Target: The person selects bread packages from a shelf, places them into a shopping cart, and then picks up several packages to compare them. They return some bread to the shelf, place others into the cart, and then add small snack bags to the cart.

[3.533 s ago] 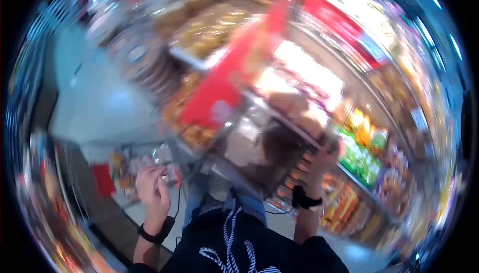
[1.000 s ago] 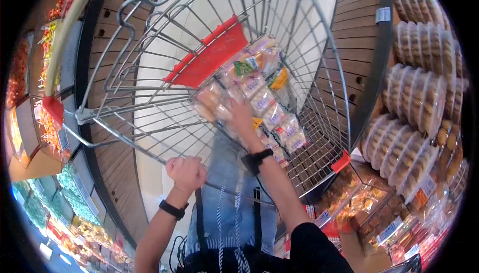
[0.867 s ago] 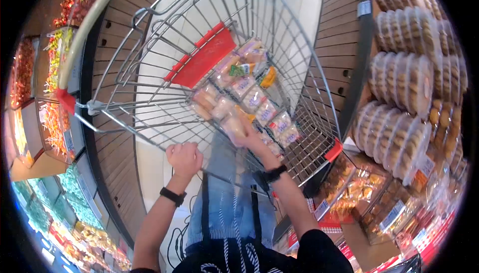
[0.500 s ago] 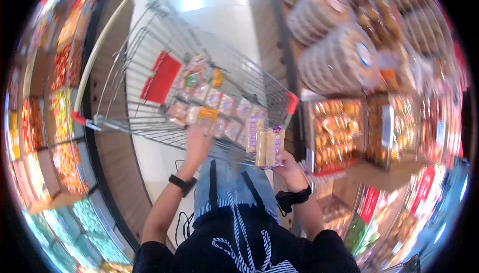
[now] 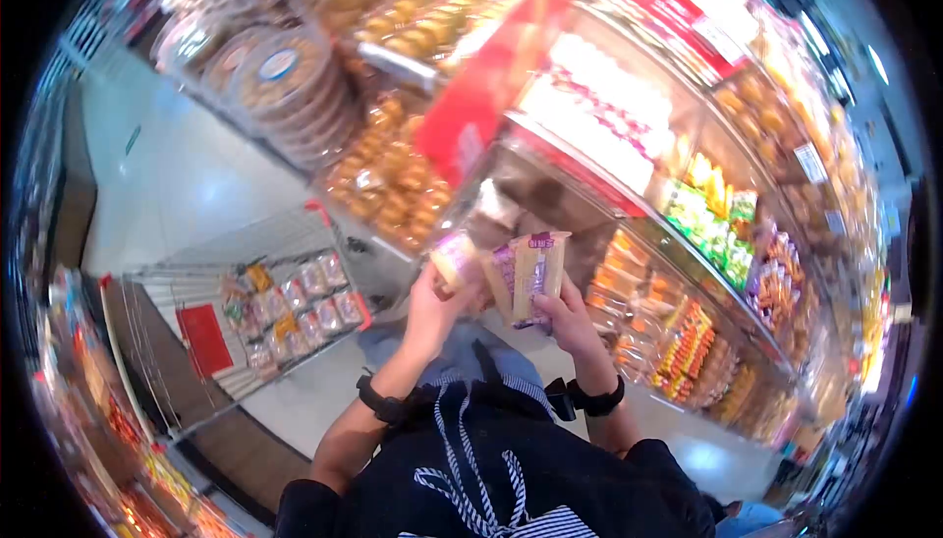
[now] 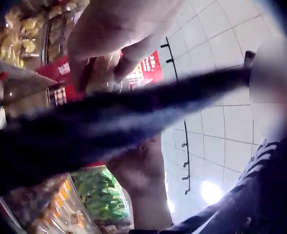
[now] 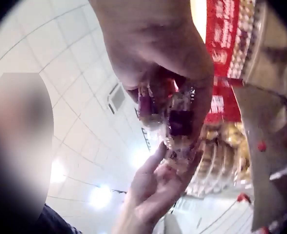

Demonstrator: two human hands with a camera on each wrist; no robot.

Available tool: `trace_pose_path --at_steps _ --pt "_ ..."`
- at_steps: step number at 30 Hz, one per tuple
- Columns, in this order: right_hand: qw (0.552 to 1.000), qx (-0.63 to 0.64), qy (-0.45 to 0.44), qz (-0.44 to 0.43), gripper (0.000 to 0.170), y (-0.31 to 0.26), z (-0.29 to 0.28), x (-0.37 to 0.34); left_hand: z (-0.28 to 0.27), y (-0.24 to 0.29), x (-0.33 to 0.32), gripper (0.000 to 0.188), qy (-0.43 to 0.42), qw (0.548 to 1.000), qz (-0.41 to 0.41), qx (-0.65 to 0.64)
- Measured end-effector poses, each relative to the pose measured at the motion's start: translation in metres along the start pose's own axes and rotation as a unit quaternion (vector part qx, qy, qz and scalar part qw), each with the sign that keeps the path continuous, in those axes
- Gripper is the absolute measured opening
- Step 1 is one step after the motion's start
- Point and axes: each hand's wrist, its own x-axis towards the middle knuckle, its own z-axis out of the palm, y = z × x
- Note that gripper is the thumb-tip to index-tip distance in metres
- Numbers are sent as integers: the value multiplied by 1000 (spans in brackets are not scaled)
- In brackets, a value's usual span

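Observation:
In the head view my left hand (image 5: pixel 430 310) pinches a small purple-and-white wrapped packet (image 5: pixel 454 259). Close beside it, my right hand (image 5: pixel 574 322) grips tan packets with purple print (image 5: pixel 538 278), held upright and fanned. The right wrist view has my right hand (image 7: pixel 158 48) above, its fingers round the clear-and-purple packets (image 7: pixel 181 122), with the left hand (image 7: pixel 158 192) below at another packet. A dark blurred band crosses the left wrist view, between my left hand (image 6: pixel 124 29) and the right one (image 6: pixel 141 170).
A shopping cart (image 5: pixel 201 339) holding several wrapped packets stands at the lower left. Ahead are stacked round tubs (image 5: pixel 285 81), a tray of round baked goods (image 5: pixel 388 179) and a red sign strip (image 5: pixel 471 96). Green bags (image 5: pixel 702 228) and more snacks fill the right shelves.
The head view has swung from the cart to the shelves, leaving the cart lower left. My left hand came away from the cart and now holds a packet; my right hand still grips its packets.

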Motion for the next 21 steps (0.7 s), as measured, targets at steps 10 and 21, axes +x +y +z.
trace_pose_path --at_steps 10,21 --pt "953 48 239 -178 51 -55 -38 -45 110 -11 40 43 -103 967 76 221" --pt "923 317 144 -164 47 -99 -52 -24 148 48 81 48 -315 943 -95 -48"
